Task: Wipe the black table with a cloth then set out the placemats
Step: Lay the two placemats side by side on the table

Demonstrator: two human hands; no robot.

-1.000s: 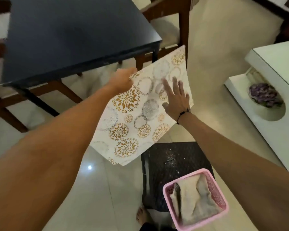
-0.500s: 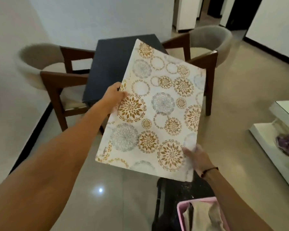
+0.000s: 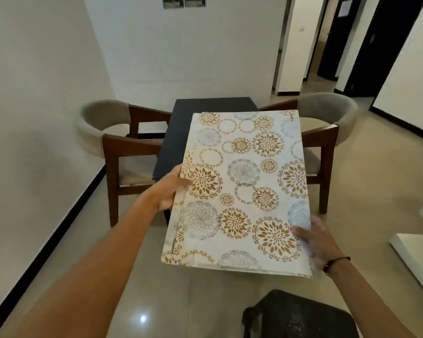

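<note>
Placemats [image 3: 244,191] pinched by left hand [image 3: 167,193] and right hand [image 3: 314,237]; long axis points ahead toward black desk [image 3: 178,132], directly beyond.

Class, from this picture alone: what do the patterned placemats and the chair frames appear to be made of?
Placemats: probably stiff plastic or vinyl, smooth with a printed floral pattern; they stay flat held only at the edges by the left hand and right hand. Chair frames: dark brown wood, seemingly varnished.
</note>
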